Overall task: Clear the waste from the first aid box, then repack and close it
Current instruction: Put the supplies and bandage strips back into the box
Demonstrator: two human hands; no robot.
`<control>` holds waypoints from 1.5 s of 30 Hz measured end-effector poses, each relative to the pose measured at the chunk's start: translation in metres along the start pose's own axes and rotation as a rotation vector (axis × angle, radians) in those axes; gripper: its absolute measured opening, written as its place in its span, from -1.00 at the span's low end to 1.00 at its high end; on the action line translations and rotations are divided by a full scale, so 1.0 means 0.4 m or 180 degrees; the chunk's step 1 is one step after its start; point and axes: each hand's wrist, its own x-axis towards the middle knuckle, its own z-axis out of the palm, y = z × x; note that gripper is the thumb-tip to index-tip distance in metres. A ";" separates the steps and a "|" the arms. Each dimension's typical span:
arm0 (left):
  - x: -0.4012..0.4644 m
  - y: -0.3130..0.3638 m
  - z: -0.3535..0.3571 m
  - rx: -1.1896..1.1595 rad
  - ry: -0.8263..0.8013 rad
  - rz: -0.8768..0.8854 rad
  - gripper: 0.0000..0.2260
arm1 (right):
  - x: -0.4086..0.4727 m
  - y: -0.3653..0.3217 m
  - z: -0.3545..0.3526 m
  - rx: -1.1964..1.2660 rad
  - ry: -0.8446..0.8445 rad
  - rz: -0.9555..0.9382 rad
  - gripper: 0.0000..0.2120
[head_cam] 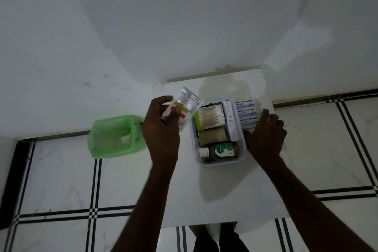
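A clear plastic first aid box (243,145) sits open on a small white table (221,194). Inside it lie cotton swabs (211,117), a brown bandage roll (212,136), a white carton (231,122) and a green Dettol bottle (222,151). My left hand (161,129) holds a clear bottle with a red and yellow label (187,106) in the air, left of the box. My right hand (266,131) rests on antiseptic bandage packets (246,112) lying on the table to the right of the box; whether it grips them is not visible.
A green plastic bag (114,137) stands open on the floor left of the table. White walls meet in a corner behind the table. The floor is white tile with black lines. No lid for the box is in view.
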 end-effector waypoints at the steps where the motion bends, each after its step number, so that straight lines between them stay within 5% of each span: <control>1: -0.018 0.015 0.002 -0.0075 -0.0284 0.0007 -0.85 | 0.002 0.001 0.005 -0.0036 0.0028 0.0004 -0.13; 5: -0.100 -0.003 0.047 0.0516 -0.1456 0.0072 -0.80 | 0.016 0.004 0.014 0.0174 0.0066 0.0084 -0.11; 11: -0.140 -0.053 0.080 0.1869 -0.1271 0.1327 -0.83 | 0.039 0.023 0.022 0.0988 0.0188 0.0236 -0.17; 16: -0.129 -0.071 0.054 0.1481 -0.1039 0.1040 -0.78 | 0.050 0.026 -0.051 0.1661 0.0167 0.0266 -0.64; 19: -0.114 -0.055 0.049 0.1233 -0.0938 0.0957 -0.80 | 0.061 0.002 -0.159 0.1767 0.0142 -0.0048 -0.75; 28: -0.067 0.048 0.051 -0.0244 -0.1158 -0.0112 -0.86 | -0.032 -0.129 -0.330 0.2554 -0.0195 -0.0580 -0.77; 35: -0.079 -0.074 0.070 0.0697 -0.0489 0.0291 -0.67 | -0.078 -0.157 -0.177 0.1460 -0.0392 -0.0781 -0.71; 42: -0.101 -0.118 0.058 0.0520 -0.0981 0.0211 -0.55 | -0.099 -0.132 -0.165 0.1201 0.0325 -0.1208 -0.74; 45: -0.098 -0.110 0.051 0.0632 -0.1111 -0.0138 -0.49 | -0.103 -0.119 -0.174 0.1176 0.0910 -0.0777 -0.88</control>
